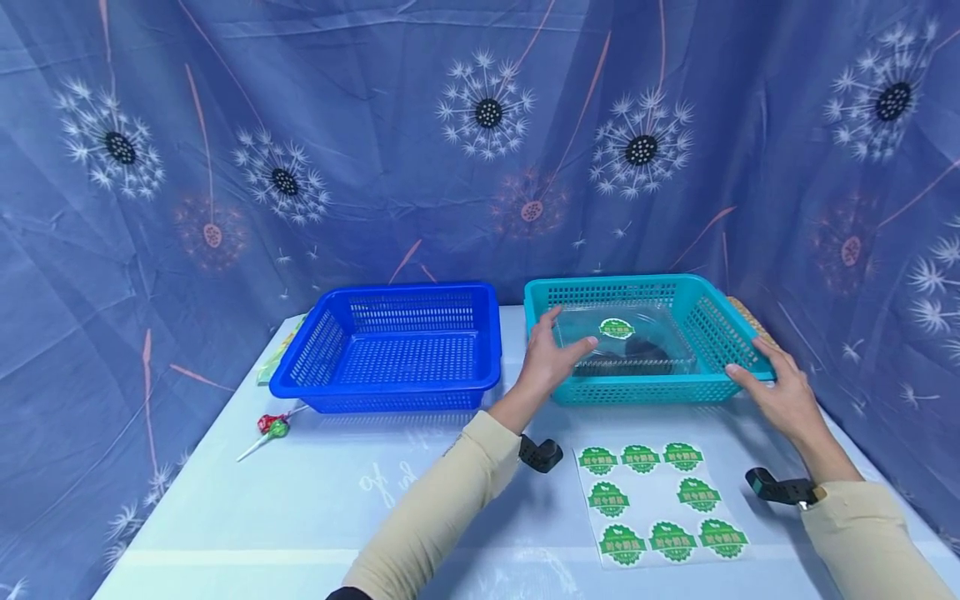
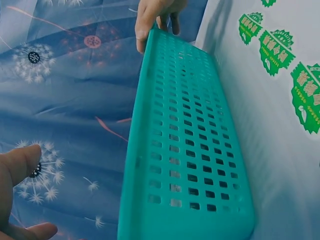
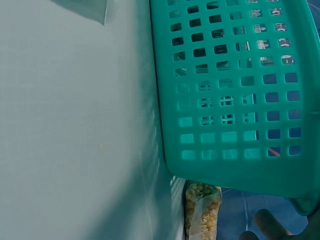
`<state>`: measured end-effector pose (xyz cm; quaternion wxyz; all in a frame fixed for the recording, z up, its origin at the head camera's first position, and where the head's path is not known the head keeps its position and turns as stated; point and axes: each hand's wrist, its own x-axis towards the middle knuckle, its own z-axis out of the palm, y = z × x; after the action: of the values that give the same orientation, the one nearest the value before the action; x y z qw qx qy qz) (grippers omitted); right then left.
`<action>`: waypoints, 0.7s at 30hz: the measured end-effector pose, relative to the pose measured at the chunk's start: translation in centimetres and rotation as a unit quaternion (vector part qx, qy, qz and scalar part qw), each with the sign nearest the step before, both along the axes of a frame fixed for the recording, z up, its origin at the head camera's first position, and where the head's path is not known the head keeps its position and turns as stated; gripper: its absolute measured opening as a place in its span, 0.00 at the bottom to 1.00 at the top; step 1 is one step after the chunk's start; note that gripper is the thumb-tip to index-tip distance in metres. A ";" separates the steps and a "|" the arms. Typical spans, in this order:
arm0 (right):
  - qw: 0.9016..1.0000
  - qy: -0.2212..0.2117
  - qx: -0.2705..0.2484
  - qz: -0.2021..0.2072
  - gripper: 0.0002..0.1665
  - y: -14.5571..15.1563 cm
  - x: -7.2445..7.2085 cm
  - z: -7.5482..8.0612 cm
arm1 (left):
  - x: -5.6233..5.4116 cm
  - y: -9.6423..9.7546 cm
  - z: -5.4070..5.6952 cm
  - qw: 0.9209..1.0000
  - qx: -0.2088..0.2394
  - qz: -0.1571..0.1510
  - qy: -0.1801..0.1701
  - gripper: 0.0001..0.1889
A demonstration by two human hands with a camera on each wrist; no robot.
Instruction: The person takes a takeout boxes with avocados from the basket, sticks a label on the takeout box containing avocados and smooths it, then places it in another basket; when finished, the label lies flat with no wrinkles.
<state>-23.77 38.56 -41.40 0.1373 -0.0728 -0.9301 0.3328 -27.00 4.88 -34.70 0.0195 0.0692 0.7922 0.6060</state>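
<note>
A clear plastic clamshell box [image 1: 660, 333] with a green and white round sticker [image 1: 617, 328] on its lid lies in the teal basket [image 1: 645, 390]. Something dark shows inside the box. Over the box's left end is my left hand [image 1: 551, 354], thumb and fingers spread. In the left wrist view that hand's thumb [image 2: 22, 162] stands apart from the basket's rim. My right hand [image 1: 783, 396] straddles the basket's front right corner, its thumb over the rim and its fingers outside, loosely extended. Whether those fingers press the wall cannot be made out.
A blue basket [image 1: 386, 390] stands to the left. Two lollipops [image 1: 276, 425] lie before it, and a green packet [image 1: 276, 357] sits partly behind it. A sheet of green stickers [image 1: 656, 521] lies in front. A bag of yellowish pieces [image 3: 202, 210] stands beside the teal basket.
</note>
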 end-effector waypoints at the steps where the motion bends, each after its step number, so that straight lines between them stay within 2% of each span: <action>1: 1.000 0.001 0.000 0.002 0.48 0.0 0.0 0.0 | 0.2 -0.2 0.1 1.000 0.000 -0.002 0.000 0.40; 10: 0.999 0.032 0.013 0.002 0.46 0.0 0.3 0.4 | 1.8 -2.0 0.8 1.000 0.009 -0.030 -0.001 0.39; 15: 0.998 0.063 0.013 -0.009 0.44 -0.2 0.6 0.9 | 2.6 -2.9 1.4 0.999 0.013 -0.035 0.002 0.38; 21: 0.995 0.094 0.021 0.001 0.43 -1.1 1.3 1.9 | 3.3 -4.4 1.9 0.999 0.000 -0.037 0.016 0.38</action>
<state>-22.48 37.44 -39.52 0.2252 -0.0378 -0.9199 0.3187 -23.65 0.45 -32.83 0.0287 0.1080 0.7892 0.6038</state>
